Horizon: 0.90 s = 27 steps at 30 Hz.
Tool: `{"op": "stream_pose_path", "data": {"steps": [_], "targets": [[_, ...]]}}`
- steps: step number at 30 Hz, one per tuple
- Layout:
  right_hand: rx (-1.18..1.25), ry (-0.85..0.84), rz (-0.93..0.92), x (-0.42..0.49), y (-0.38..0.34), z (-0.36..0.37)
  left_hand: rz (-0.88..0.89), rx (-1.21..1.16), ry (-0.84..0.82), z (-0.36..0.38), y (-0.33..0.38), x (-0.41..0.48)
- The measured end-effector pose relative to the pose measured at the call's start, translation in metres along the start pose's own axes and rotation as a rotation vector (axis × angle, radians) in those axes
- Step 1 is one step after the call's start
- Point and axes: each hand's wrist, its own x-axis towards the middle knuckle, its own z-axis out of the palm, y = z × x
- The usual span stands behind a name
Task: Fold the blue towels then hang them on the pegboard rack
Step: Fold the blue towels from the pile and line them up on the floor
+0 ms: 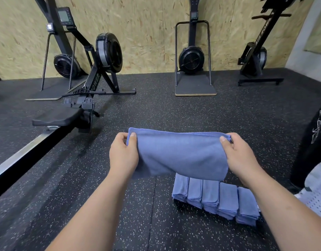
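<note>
I hold a blue towel (179,153) stretched out in the air in front of me, folded over so it hangs in a short doubled panel. My left hand (123,154) pinches its upper left corner between thumb and fingers. My right hand (241,156) pinches the upper right corner the same way. Below the towel, on the floor to the right, several folded blue towels (216,200) lie in a neat overlapping row. No pegboard rack can be made out for certain.
The floor is black speckled rubber (101,196). A rowing machine (80,105) with its rail runs along the left. A ski trainer on a board (194,82) and another machine (255,69) stand against the chipboard wall. A black object (313,142) and white perforated panel (317,201) stand at right.
</note>
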Motion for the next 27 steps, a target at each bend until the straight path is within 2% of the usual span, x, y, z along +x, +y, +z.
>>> {"op": "stream_pose_path", "data": {"steps": [3, 5, 9, 11, 15, 19, 24, 27], "targets": [[0.05, 0.079, 0.027, 0.0, -0.005, 0.0, -0.038, 0.027, -0.025, 0.004, -0.001, -0.002], [0.123, 0.088, 0.127, 0.002, -0.006, -0.004, -0.11, 0.017, -0.058, 0.007, -0.005, -0.001], [0.371, -0.063, 0.368, 0.005, 0.0, -0.011, -0.29, -0.055, -0.188, 0.014, -0.023, 0.004], [0.471, -0.105, 0.407, 0.006, 0.006, -0.015, -0.325, -0.041, -0.241, 0.014, -0.028, 0.005], [0.4, 0.011, 0.26, 0.007, 0.012, -0.02, -0.218, -0.068, -0.209, 0.013, -0.028, 0.004], [0.419, 0.013, 0.149, 0.004, 0.004, -0.022, -0.038, -0.115, -0.105, 0.011, -0.015, 0.0], [0.379, -0.069, 0.096, 0.004, 0.003, -0.026, -0.008, -0.08, -0.308, 0.011, -0.02, 0.001], [0.174, -0.201, 0.054, 0.002, 0.008, -0.032, 0.033, 0.048, -0.415, 0.011, -0.025, 0.001]]}}
